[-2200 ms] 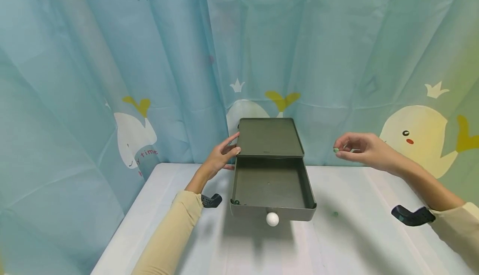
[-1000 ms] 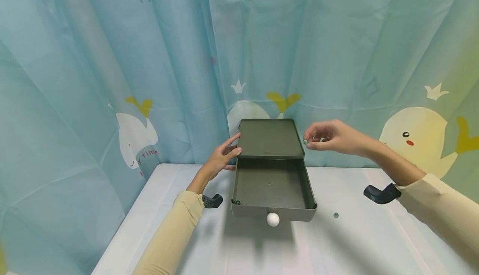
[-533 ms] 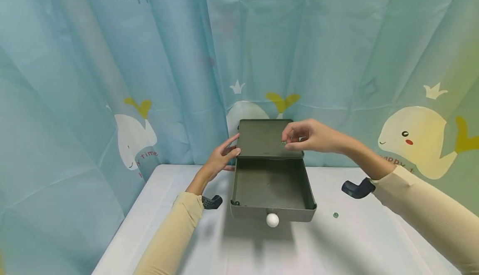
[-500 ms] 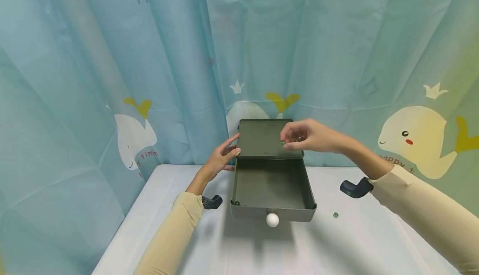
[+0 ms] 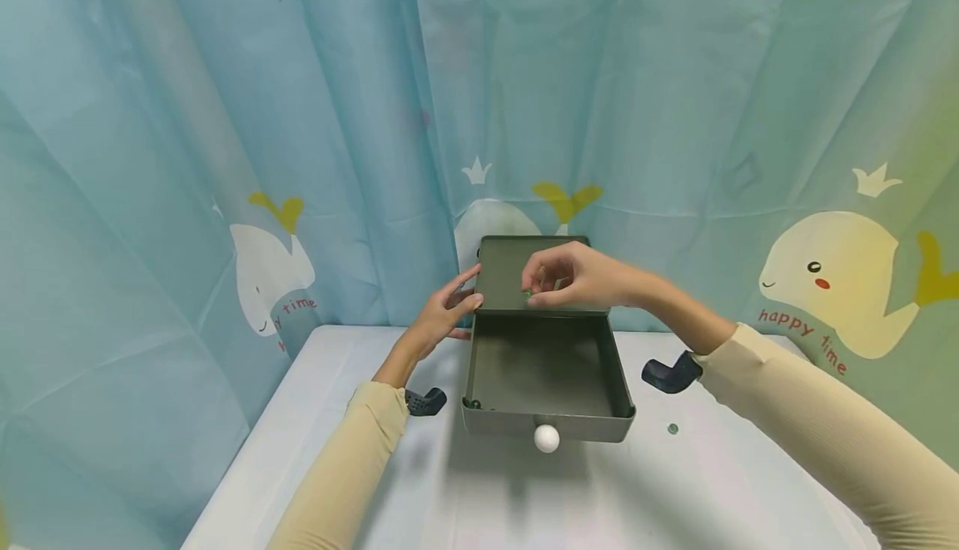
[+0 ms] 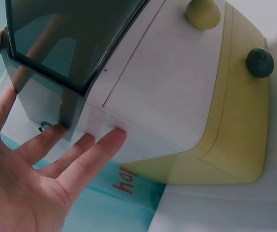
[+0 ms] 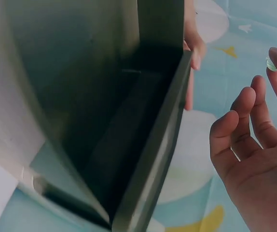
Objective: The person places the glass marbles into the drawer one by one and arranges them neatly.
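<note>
A stack of small drawers stands on the table, its dark green top drawer [image 5: 547, 367] pulled out by a white knob [image 5: 547, 438]. My left hand [image 5: 438, 317] rests against the left side of the stack, fingers spread. In the left wrist view those fingers [image 6: 88, 159] touch the unit near its white middle drawer [image 6: 162, 77]. My right hand [image 5: 573, 275] is above the green lid [image 5: 502, 263], pinching a small green glass marble [image 7: 271, 64] between thumb and forefinger. Dark marbles [image 5: 475, 404] lie in the front left corner of the open drawer.
Another green marble [image 5: 673, 428] lies on the white table [image 5: 674, 500], right of the drawer. A yellow drawer [image 6: 244, 116] with a dark green knob [image 6: 260, 63] belongs to the same stack. A blue curtain [image 5: 360, 117] hangs behind.
My right hand has moved left with the marble, from beside the drawers to above the green lid. The left hand and the drawer have stayed put.
</note>
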The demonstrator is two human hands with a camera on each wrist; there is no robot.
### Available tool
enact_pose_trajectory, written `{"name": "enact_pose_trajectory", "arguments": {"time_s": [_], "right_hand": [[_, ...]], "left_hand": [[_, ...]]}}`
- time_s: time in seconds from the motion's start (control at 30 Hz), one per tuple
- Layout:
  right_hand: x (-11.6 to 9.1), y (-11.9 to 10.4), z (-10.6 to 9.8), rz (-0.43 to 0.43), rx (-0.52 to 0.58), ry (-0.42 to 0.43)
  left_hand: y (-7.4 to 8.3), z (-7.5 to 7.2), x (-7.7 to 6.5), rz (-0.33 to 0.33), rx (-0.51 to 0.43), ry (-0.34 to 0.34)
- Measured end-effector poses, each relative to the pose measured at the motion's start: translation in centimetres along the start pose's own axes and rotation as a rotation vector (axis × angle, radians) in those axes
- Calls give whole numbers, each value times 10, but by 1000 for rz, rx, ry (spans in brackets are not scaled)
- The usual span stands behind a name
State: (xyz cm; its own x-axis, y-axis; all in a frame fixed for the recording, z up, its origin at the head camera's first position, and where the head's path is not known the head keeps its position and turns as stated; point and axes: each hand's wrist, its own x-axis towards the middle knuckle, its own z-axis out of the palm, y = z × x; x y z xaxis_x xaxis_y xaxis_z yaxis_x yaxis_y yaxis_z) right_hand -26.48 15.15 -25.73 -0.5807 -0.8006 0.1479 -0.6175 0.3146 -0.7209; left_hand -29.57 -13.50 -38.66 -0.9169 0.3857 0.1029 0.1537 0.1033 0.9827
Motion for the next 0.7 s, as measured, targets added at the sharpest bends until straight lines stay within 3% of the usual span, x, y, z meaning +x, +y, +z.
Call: {"name": "enact_pose_trajectory", "arguments": {"time_s": [0.33, 0.7], "right_hand": [[23, 1, 24, -78, 24, -78], [32, 3, 39, -106, 41, -121]], "left_hand": [[1, 0, -1, -13, 13, 16], [0, 1, 0, -4, 17, 28]]}}
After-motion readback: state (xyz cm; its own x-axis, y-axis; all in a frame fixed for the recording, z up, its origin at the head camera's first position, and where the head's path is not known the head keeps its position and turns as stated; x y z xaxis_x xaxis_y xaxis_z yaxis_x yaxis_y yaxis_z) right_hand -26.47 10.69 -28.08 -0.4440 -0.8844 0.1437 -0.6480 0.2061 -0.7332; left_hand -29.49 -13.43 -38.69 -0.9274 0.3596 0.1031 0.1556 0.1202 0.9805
